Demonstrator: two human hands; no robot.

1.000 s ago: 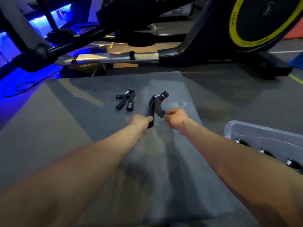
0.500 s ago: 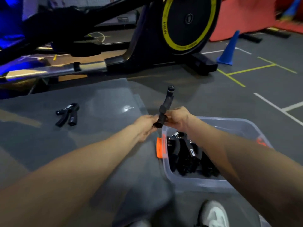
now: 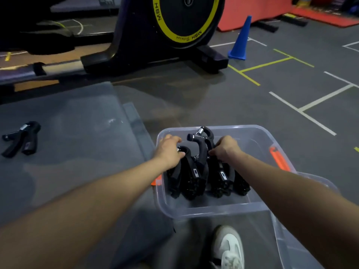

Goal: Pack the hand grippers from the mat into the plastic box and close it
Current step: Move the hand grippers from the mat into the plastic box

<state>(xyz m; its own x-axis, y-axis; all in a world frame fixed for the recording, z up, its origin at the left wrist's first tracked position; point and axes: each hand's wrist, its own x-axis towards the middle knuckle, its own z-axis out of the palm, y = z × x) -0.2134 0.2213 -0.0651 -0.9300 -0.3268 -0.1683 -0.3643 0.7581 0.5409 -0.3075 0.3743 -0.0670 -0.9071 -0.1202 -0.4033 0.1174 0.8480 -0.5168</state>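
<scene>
I look down along two bare forearms that reach into a clear, open-topped plastic box standing on the dark grey gym floor. My left hand sits at the left inner edge of the box, fingers curled down over the top of a black hand gripper; I cannot tell how firmly it holds. My right hand is just to the right of it, fingers curled and pinching the handle of the raised black hand gripper with a silver spring coil, which stands upright between the two hands, its top above the box rim. Below and toward me from both hands, a row of packed black hand grippers stands side by side on the box floor. An orange latch sits on the box wall to the right of my right hand; another orange piece shows at the left wall under my left forearm. Far to the left of my left hand, one last black hand gripper lies flat on the grey mat. Beyond the hands stand a black exercise machine with a yellow-ringed flywheel and a blue cone. A white sneaker shows near the bottom edge.
</scene>
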